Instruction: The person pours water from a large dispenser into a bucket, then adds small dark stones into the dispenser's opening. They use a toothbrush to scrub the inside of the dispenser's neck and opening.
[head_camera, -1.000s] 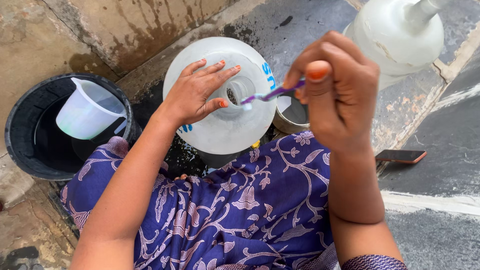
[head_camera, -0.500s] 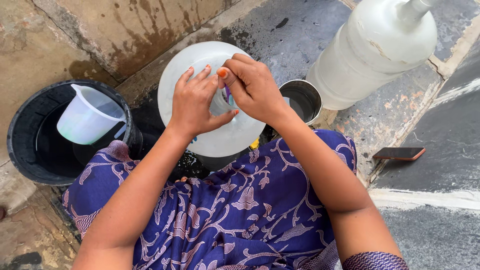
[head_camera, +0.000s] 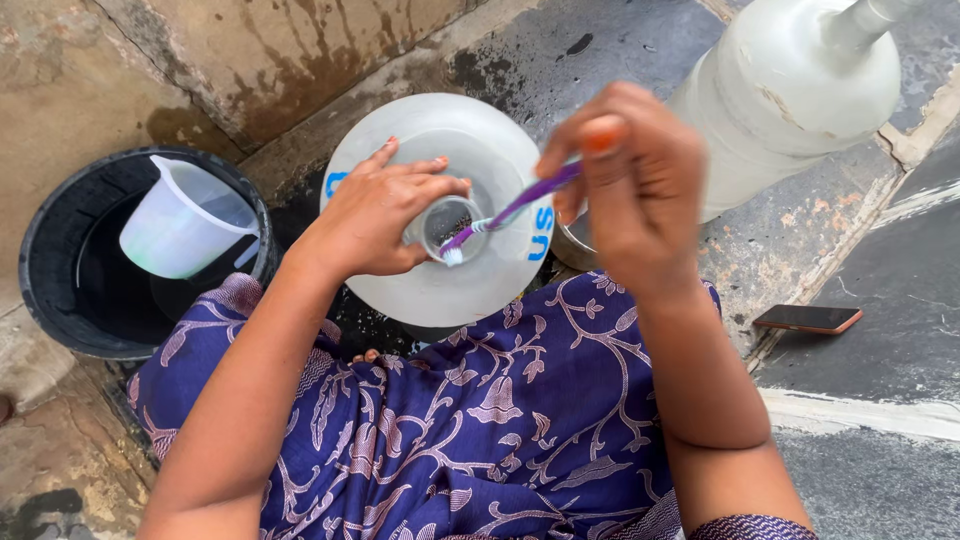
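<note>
- Large translucent water jug (head_camera: 430, 270) standing upright on wet concrete floor (head_camera: 620, 50), just in front of knees draped in purple patterned cloth (head_camera: 480, 430), neck (head_camera: 447, 222) facing up toward the camera.
- Left hand (head_camera: 375, 215) spread flat over the jug's top, palm down, 4 fingers fanned toward the upper right, thumb and forefinger curled around the neck; forearm slanting up from the lower left.
- Right hand (head_camera: 625, 190) raised above the jug's right shoulder, blurred, fingers closed in a pinch on the end of a purple toothbrush (head_camera: 510, 210); wrist bent, forearm rising from the lower right.
- Toothbrush angled down and to the left, white bristle head (head_camera: 453, 256) at the rim of the neck opening; cannot tell whether touching the rim or just inside it.
- Black bucket (head_camera: 60, 300) to the left of the jug, holding water and a tilted clear measuring pitcher (head_camera: 180, 220).
- 2nd large pale jug (head_camera: 790, 90) at the upper right, near the right hand but apart from it.
- Metal bowl (head_camera: 570, 245) partly hidden behind the right hand, just beside the 1st jug.
- Dark phone (head_camera: 808, 319) lying flat on the floor at the right, well apart from both hands.
</note>
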